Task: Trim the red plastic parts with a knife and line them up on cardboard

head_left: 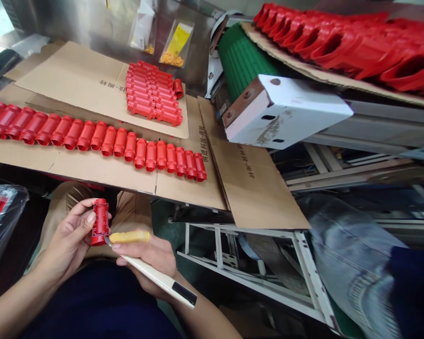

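Note:
Over my lap, my left hand [70, 238] grips a red plastic part [101, 219] upright between thumb and fingers. The part has a ribbed, open-framed side facing up. My right hand [151, 256] is wrapped round a knife with a white handle [155, 277] and a black end. A yellow cover sits on one finger of that hand. The knife's short blade touches or nearly touches the lower right edge of the red part. Beyond my hands, a long row of red parts [109, 141] lies on cardboard [74, 162] along the table edge.
Behind the row is a stacked block of red parts [151, 92]. Bags with yellow pieces [176, 43] lie farther back. At the right are a green conveyor [245, 59], a white metal bracket [286, 110] and more red parts [339, 42]. Another person's jeans [346, 263] show lower right.

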Tool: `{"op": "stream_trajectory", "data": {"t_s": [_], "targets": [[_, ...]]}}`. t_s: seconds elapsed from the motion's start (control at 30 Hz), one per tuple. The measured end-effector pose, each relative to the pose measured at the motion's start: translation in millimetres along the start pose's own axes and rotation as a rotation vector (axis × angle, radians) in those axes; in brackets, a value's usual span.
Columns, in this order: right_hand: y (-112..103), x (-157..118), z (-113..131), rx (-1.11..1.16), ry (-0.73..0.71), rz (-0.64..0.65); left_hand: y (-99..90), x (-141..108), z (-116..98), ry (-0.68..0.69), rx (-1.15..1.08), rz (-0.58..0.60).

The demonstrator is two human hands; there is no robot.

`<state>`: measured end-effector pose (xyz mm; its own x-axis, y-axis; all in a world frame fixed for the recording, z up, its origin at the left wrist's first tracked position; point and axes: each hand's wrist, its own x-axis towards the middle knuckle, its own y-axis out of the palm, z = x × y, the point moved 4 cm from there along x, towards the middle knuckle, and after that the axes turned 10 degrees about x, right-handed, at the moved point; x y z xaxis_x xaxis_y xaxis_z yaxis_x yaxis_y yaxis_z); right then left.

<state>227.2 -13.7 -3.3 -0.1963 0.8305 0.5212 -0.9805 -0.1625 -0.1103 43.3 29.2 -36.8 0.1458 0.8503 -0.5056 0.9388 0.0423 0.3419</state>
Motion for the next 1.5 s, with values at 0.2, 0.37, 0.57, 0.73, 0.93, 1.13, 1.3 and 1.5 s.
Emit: {"op": "stream_trajectory", "data": {"t_s": [0.2,0.37,0.57,0.73,0.93,1.13,1.3,1.5], "targets": [[2,5,2,-0.240,-0.188,0.176,-1.0,2,3,-0.010,-0.021,-0.012],[-12,-1,-6,-0.256,-0.041,-0.232,-2.9,2,1,0.005,-0.021,-0.019],[-4,-2,-8,-0.136,0.062,-0.267,-5.7,4,-4,0.168,0.067,0.018],[9,6,-3,-0.161,-0.072,-0.141,-6.0,-4,-6,0.340,0.270,0.034],[14,9,-4,-0.165,-0.140,-0.144,-3.7,-10,-9,0.403,0.327,0.022],[15,7,-3,-0.180,-0.161,-0.151,-2.3,-8,-10,0.420,0.348,0.023],[19,5,-1,-0.188,-0.137,-0.170,-4.0,-10,-6,0.443,0.341,0.006],[18,2,4,-0.197,-0.085,-0.180,-6.9,-13,-2,0.421,0.310,-0.016]]}}
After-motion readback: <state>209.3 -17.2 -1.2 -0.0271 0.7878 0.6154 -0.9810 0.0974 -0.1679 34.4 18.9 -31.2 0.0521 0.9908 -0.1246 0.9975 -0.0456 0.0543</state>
